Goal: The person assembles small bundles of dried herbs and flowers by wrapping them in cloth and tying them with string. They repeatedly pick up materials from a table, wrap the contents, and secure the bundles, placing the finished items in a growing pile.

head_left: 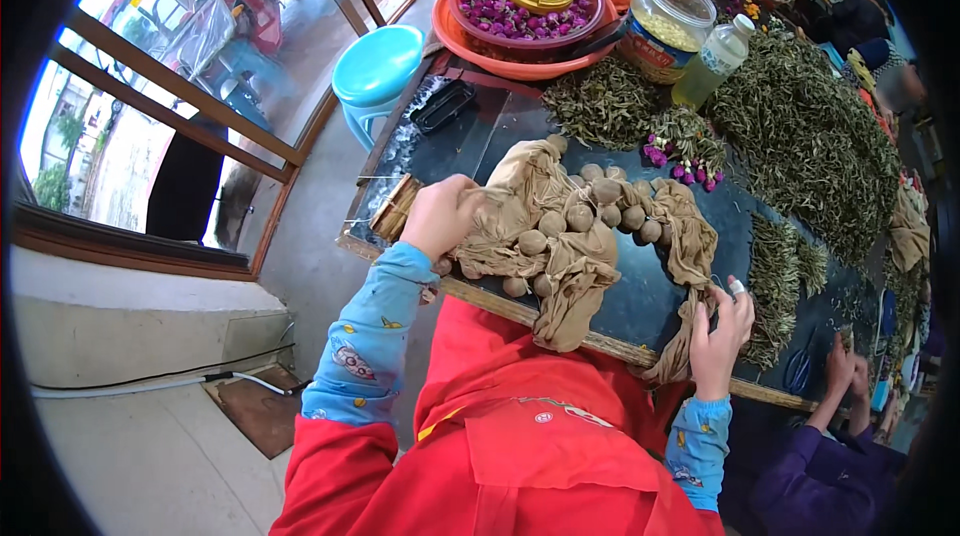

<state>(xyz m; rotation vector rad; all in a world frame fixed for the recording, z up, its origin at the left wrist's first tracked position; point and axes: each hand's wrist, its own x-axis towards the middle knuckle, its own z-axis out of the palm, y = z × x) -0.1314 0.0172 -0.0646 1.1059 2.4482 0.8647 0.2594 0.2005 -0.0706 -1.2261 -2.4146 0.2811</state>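
Observation:
A length of thin brown stocking fabric [580, 286] lies bunched on the dark table, with several round balls [579, 217] bulging along it in a curved string. My left hand [443, 219] is closed at the fabric's left end, its fingertips pinching the cloth. Just beside that hand stands a wooden spool-like block [397, 208] with pale thread. Over at the right end, my right hand [722, 341] grips the fabric's narrow tail, which hangs over the table's front edge. One of its fingertips has a white wrap.
Heaps of dried green herbs [800, 136] cover the right side. Toward the back are a basin of purple flower buds [480, 6], a clear jar [665, 26], a bottle [715, 61] and a black case [442, 106]. A blue stool [378, 66] stands left. Co-workers' hands [845, 371] are at right.

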